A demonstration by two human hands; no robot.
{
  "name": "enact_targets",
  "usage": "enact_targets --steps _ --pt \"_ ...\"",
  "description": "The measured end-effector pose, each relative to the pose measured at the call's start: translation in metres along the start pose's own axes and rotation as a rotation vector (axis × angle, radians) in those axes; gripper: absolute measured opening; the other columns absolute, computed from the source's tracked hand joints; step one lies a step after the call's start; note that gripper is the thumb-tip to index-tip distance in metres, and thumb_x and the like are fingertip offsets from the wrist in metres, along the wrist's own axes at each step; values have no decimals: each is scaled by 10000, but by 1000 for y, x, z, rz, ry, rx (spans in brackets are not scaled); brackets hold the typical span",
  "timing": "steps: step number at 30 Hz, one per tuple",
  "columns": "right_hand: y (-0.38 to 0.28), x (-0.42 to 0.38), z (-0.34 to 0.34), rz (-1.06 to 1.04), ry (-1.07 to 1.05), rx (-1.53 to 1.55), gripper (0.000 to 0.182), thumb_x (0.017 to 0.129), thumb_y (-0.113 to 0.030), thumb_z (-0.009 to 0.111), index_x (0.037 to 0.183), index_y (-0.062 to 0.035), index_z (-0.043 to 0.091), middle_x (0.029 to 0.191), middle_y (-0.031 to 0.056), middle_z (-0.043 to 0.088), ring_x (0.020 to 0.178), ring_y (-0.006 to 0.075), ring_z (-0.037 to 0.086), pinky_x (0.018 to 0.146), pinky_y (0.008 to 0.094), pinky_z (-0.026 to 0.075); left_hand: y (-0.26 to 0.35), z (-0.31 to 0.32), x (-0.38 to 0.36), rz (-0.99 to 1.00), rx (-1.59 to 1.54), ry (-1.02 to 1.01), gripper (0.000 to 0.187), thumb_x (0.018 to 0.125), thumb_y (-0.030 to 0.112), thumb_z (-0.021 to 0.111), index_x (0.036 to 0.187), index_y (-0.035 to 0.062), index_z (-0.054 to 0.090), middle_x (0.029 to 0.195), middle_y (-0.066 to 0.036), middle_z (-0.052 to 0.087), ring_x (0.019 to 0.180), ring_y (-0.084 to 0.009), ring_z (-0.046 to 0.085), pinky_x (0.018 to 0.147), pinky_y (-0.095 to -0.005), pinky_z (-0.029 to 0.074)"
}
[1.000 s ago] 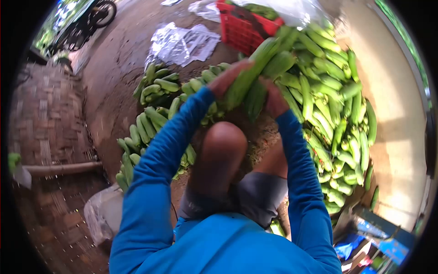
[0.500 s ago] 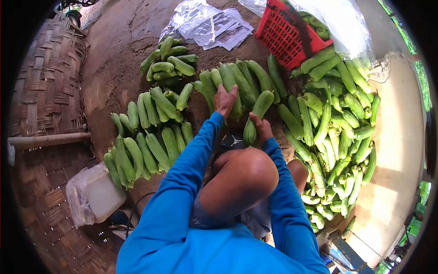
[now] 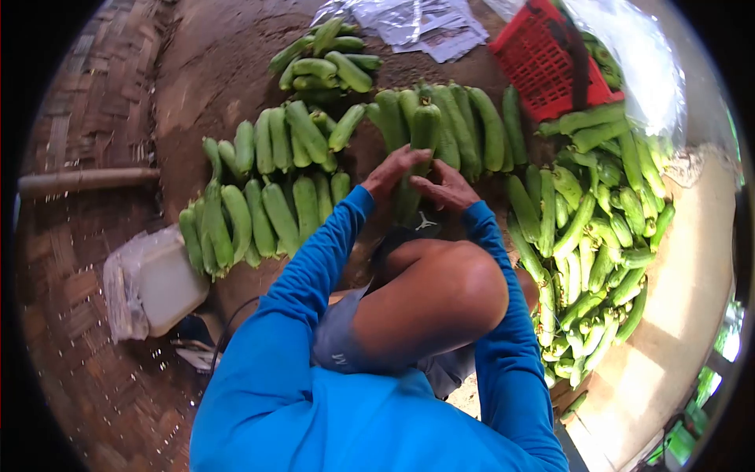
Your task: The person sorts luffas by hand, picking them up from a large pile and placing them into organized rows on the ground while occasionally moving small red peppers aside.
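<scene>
My left hand (image 3: 399, 170) is closed around a long green gourd (image 3: 425, 128), its fingers reaching across the front of it. This gourd points away from me and overlaps the middle of a row of similar gourds (image 3: 489, 130). Beside its lower part is my right hand (image 3: 450, 189), with thumb and fingers apart and fingertips right at the gourd's side. The hands hide part of the gourd. Just below them, a dark item with a white logo (image 3: 425, 221) shows in front of my bent knee (image 3: 464, 287).
More gourds lie in rows (image 3: 275, 212) at left and in a small stack (image 3: 326, 63) behind. A large heap (image 3: 602, 236) fills the right side, below a red plastic crate (image 3: 535, 67). Newspaper sheets (image 3: 448, 35) lie at the back. A white container (image 3: 173, 283) stands left by woven matting (image 3: 86, 315).
The gourd that was in my right hand has moved forward and left onto the row. My left hand has come off the row onto it, and my right hand has loosened. The view has shifted.
</scene>
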State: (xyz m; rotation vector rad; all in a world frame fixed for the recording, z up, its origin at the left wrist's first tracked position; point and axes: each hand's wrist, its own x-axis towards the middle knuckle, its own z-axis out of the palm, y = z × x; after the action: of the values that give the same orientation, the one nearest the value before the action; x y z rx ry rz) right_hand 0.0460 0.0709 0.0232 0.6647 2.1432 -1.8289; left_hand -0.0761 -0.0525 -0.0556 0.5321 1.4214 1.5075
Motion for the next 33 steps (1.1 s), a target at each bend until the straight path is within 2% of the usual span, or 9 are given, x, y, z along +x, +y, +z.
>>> enact_targets --steps 2,6,8,12,17,25,28,30,33 --pt "-9 11 0 72 -127 -11 584 815 -473 679 1138 1 571 1019 106 608 828 180 599 726 310 504 1 -29 -19 -81 -214 0 420 875 389 589 1139 68 529 1032 -79 586 930 -177 587 742 -340 503" --pt "14 43 -9 -366 597 -715 499 748 -329 703 1116 -18 573 1121 218 553 1029 352 554 884 442 460 46 -67 -76 -279 -287 163 366 887 347 594 1130 84 519 909 -55 606 862 -138 599 716 -311 510" --pt "38 59 -19 -299 646 -833 526 743 -330 700 1150 -36 541 1126 193 540 1043 364 547 890 446 458 31 -97 -96 -223 -255 311 423 872 364 622 1142 49 540 933 -81 630 877 -156 603 747 -310 503" --pt "59 69 -19 -294 631 -831 554 732 -322 703 1173 -80 472 1111 186 534 1021 386 549 872 472 457 30 -166 -153 -100 644 679 662 782 512 670 1106 -56 569 1043 -225 645 940 -310 634 822 -389 491" --pt "55 71 -18 -251 651 -828 523 718 -308 706 1140 -110 469 1077 183 542 994 400 552 855 478 460 33 -188 -216 -333 1021 852 634 751 532 645 1038 -18 517 926 -289 636 896 -428 629 762 -467 517" --pt "59 71 -17 -279 592 -862 523 732 -328 682 1126 -41 493 1066 207 552 1036 401 537 877 467 449 8 -175 -231 -615 1261 1015 560 780 503 578 1057 20 519 899 -261 653 805 -435 647 687 -534 513" --pt "101 81 -22 -475 673 -1005 644 759 -390 630 1225 29 484 1173 248 542 1112 408 508 950 462 418 12 -177 -230 -556 1277 999 538 811 500 542 1042 13 543 902 -263 652 826 -438 639 721 -536 503" --pt "103 70 -13 -228 552 -797 775 789 -431 625 1375 10 372 1410 255 380 1325 386 337 1115 426 247 14 -169 -226 -349 1271 1027 455 832 477 536 987 52 588 877 -238 663 823 -409 644 714 -505 499" --pt "88 35 -14 -129 524 -698 673 759 -433 644 1263 -29 454 1248 254 480 1190 397 455 1014 430 379 23 -137 -195 -229 1183 923 320 861 373 562 926 67 632 828 -183 678 793 -346 660 707 -436 507"
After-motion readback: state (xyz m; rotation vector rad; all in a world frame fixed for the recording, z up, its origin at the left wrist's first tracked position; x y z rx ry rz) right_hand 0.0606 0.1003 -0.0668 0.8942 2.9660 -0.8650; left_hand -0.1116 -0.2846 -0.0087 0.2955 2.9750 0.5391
